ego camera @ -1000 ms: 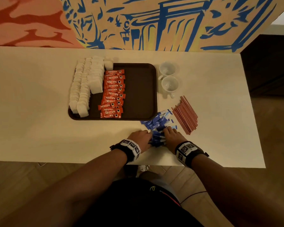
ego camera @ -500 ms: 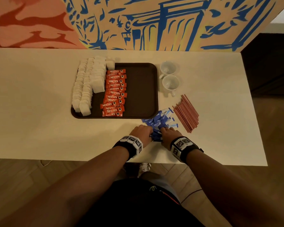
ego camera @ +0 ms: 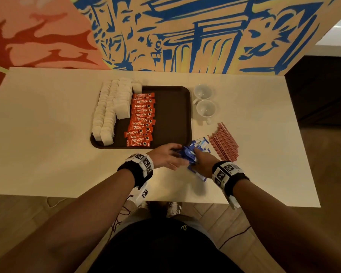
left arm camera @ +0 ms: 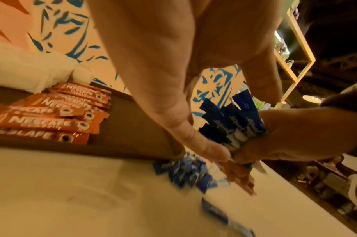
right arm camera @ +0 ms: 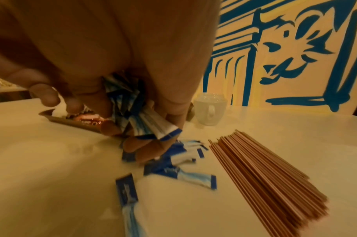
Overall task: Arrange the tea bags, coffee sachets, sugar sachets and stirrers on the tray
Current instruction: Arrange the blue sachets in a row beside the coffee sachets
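My right hand has its fingers curled round a bunch of blue sugar sachets, clamped between fingers and thumb, just off the tray's corner at 5 o'clock. My left hand comes in from 9 o'clock, thumb and fingers loosely bent, the tips touching the bunch's near side to square it; I can't tell whether they truly pinch it or only press.

The bunch is fanned, not squared. Its long axis runs roughly from 7 to 1 o'clock in the head view, dark blue ends up and away from me, pale ends down in my palm. That fan is the risk, I'd say: the outer sachets are held only by their neighbours, so a slack squeeze or a quick swing toward the tray could let some slide out. They are slick and thin.

Loose sugar sachets on the table lie just under my right hand, at mixed angles, one pointing nearly straight at me. My wrist could drag them to the table edge.

Just at 3 o'clock of them, the stirrers lie in a tight sheaf running 11 to 5 o'clock; a knock would scatter them.

On the tray, coffee sachets lie crosswise in a column, tea bags at 9 o'clock of them. The bare strip at 3 o'clock of the column is where the sugar likely goes; a careless drop could nudge that column.
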The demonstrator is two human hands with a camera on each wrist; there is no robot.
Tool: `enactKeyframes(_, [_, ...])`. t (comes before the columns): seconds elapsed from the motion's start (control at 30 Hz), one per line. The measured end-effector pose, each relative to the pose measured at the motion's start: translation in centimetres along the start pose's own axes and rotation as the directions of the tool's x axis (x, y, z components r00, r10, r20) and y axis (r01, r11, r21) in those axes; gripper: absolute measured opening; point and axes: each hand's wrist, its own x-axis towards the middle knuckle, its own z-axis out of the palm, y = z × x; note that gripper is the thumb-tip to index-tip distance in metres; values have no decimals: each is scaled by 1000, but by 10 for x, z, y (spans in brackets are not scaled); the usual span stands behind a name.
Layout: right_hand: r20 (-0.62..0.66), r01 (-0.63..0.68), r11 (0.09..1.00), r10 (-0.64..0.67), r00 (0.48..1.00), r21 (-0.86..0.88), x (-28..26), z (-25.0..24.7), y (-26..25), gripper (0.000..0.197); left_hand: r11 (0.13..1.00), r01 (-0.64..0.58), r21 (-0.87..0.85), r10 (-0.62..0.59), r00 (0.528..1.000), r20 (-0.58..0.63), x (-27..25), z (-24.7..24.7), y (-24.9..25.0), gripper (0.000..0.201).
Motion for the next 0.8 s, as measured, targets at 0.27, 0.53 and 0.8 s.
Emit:
enactKeyframes(0.27, [-57, 103, 962, -91, 994, 255, -2, -24, -47, 32, 893, -183, 410, 279, 942, -187, -24, -21, 45, 49])
enactKeyframes(0.53, [-38, 118, 895, -112, 993, 431, -2, -43, -82, 23, 678, -205, 706, 466, 863, -196, -51, -35, 79, 58])
enactKeyframes(0.8, [-135, 193, 808, -142, 981, 557, -6, -55, -112, 31, 666, -331, 668, 584, 789, -192, -72, -73, 85, 44])
